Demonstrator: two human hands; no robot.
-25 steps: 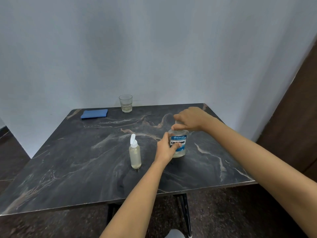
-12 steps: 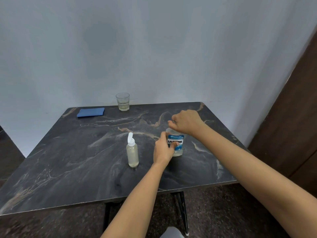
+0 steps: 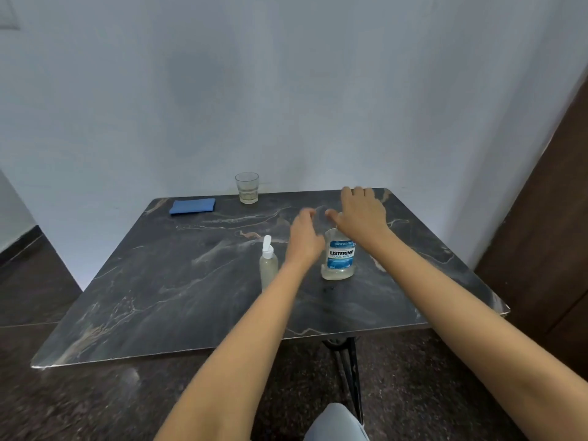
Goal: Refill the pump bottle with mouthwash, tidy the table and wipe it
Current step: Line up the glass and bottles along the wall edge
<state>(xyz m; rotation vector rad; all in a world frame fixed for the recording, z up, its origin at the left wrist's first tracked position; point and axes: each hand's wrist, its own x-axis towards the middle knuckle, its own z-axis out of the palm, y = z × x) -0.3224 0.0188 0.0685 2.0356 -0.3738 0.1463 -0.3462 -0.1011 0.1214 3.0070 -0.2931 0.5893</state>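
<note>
Both hands hover at the clear plastic mouthwash bottle with a blue label (image 3: pixel 339 259), which stands upright near the middle of the dark marble-patterned desk (image 3: pixel 159 297). The right hand (image 3: pixel 362 218) lies over the bottle's top with fingers stretched flat, hiding the cap, so whether the cap is on cannot be told. The left hand (image 3: pixel 305 237), blurred, sits just beside the bottle's shoulder with fingers loosely curved, gripping nothing visible; it is probably there to steady the bottle for opening. The small clear pump bottle with a white nozzle (image 3: pixel 269 265) stands just to the left, holding pale liquid and close enough for pouring. A folded blue cloth (image 3: pixel 192 206) and a clear glass tumbler (image 3: pixel 247 187) sit at the far edge, well apart from the bottles. The label reads "LISTERINE" and "COOL MINT"; the smaller print is illegible.
</note>
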